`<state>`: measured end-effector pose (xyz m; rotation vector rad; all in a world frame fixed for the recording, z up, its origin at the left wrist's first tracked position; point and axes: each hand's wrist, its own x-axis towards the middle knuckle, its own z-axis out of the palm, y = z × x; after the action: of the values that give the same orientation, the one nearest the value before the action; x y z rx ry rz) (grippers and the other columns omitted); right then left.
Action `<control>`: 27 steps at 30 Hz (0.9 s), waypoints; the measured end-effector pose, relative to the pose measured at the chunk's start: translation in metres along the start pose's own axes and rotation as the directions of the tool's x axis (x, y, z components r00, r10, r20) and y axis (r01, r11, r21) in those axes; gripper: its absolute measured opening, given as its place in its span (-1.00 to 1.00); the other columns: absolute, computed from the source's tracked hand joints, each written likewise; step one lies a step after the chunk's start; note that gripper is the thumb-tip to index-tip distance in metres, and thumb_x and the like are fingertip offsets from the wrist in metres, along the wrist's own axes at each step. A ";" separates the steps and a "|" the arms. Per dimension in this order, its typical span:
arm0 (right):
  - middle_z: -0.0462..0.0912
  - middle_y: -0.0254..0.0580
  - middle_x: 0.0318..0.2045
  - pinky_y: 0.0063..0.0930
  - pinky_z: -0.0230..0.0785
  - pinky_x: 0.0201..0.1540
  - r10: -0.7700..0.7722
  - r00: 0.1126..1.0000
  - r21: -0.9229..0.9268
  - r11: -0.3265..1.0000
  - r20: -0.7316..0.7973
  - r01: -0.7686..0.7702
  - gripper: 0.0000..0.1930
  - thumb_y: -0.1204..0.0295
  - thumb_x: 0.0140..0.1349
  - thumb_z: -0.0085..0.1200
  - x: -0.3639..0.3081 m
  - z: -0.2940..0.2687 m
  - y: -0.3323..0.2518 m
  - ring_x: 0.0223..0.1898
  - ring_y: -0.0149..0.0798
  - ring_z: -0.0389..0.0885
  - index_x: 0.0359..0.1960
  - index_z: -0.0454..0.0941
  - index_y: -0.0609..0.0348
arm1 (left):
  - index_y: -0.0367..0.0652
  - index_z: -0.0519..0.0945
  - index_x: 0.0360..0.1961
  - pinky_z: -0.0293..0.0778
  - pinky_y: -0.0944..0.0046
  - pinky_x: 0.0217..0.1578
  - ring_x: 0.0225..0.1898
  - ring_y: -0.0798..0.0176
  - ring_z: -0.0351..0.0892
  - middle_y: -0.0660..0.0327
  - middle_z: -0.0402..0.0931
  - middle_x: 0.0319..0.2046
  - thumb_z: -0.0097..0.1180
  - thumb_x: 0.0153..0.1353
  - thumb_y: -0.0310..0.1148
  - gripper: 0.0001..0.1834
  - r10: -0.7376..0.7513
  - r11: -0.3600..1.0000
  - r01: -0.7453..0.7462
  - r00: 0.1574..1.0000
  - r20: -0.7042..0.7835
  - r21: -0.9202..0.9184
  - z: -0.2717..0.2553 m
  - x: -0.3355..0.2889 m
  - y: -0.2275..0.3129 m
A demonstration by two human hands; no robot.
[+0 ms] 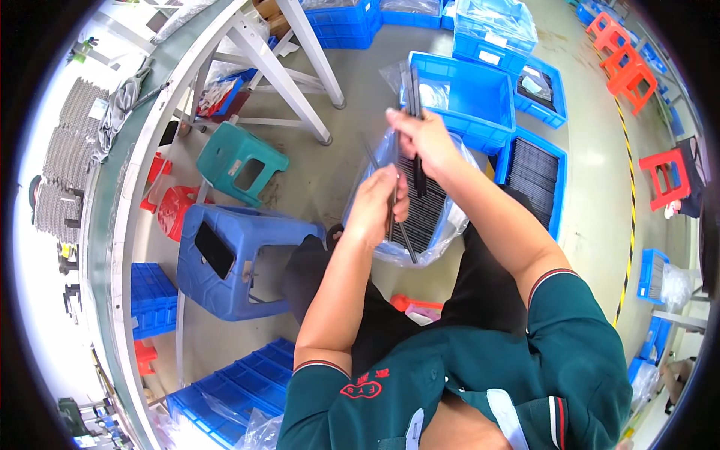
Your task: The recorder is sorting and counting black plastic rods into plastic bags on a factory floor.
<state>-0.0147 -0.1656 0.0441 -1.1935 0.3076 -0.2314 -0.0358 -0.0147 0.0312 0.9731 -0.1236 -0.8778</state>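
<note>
My right hand (433, 144) is closed around a bundle of long black strips (412, 90) that stand nearly upright. Just to the left and nearer to me, my left hand (373, 202) is closed on a couple of thin dark strips (409, 244), which slant out above and below the fingers. Both hands are over a bin lined with clear plastic (455, 223), set between my knees. Rows of similar black strips (426, 211) lie inside it, partly covered by my hands. Fine detail on the strips is too small to make out.
Beyond stands a blue crate (480, 124) with some plastic film in it. Another blue crate (556, 214) at the right holds dark strips. At the left are a blue stool (225, 289) bearing a phone (214, 249), a green stool (217, 154) and a white-legged workbench (116, 247).
</note>
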 end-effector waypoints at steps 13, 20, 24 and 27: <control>0.35 -0.40 -0.75 -0.56 0.02 -0.77 0.146 0.989 -0.115 0.983 0.019 -0.143 -0.69 0.18 0.04 0.25 0.017 -0.038 -0.009 -0.81 -0.50 0.22 -0.55 0.47 0.14 | -0.20 0.40 -0.45 0.48 0.02 -0.15 -0.12 -0.09 0.53 -0.06 0.46 -0.16 -0.12 0.31 -0.10 -0.63 -0.003 0.994 0.025 0.979 0.205 -0.103 -0.018 -0.004 0.003; 0.41 -0.32 -0.78 -0.62 0.01 -0.84 0.346 0.887 -0.310 0.917 0.306 -0.250 -0.78 0.32 0.16 0.13 -0.020 0.000 -0.002 -0.86 -0.54 0.25 -0.44 0.43 0.21 | -0.19 0.41 -0.42 0.37 0.22 -0.42 -0.44 0.19 0.42 0.06 0.45 -0.19 -0.04 0.26 -0.07 -0.64 -0.048 0.994 0.078 0.946 0.322 -0.081 -0.015 -0.001 0.003; 0.44 -0.33 -0.74 -0.63 0.14 -0.76 0.287 0.918 -0.328 0.925 0.274 -0.192 -0.74 0.26 0.21 0.07 -0.017 0.004 0.004 -0.81 -0.51 0.35 -0.45 0.42 0.21 | -0.18 0.40 -0.42 0.27 0.29 -0.47 -0.52 0.29 0.30 0.25 0.31 -0.43 -0.01 0.25 -0.09 -0.66 -0.035 0.990 0.082 0.937 0.347 -0.119 -0.020 -0.002 0.001; 0.46 -0.28 -0.71 -0.57 0.21 -0.72 0.337 0.888 -0.284 0.925 0.314 -0.250 -0.68 0.21 0.21 0.07 -0.018 0.005 0.008 -0.74 -0.47 0.40 -0.50 0.41 0.24 | -0.18 0.39 -0.43 0.27 0.29 -0.46 -0.52 0.30 0.28 0.29 0.24 -0.51 -0.03 0.26 -0.10 -0.66 -0.024 0.991 0.053 0.974 0.226 -0.120 -0.025 -0.004 0.002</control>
<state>-0.0301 -0.1525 0.0407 -1.3783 0.1950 0.2998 -0.0254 0.0050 0.0196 0.7596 -0.2401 -1.0181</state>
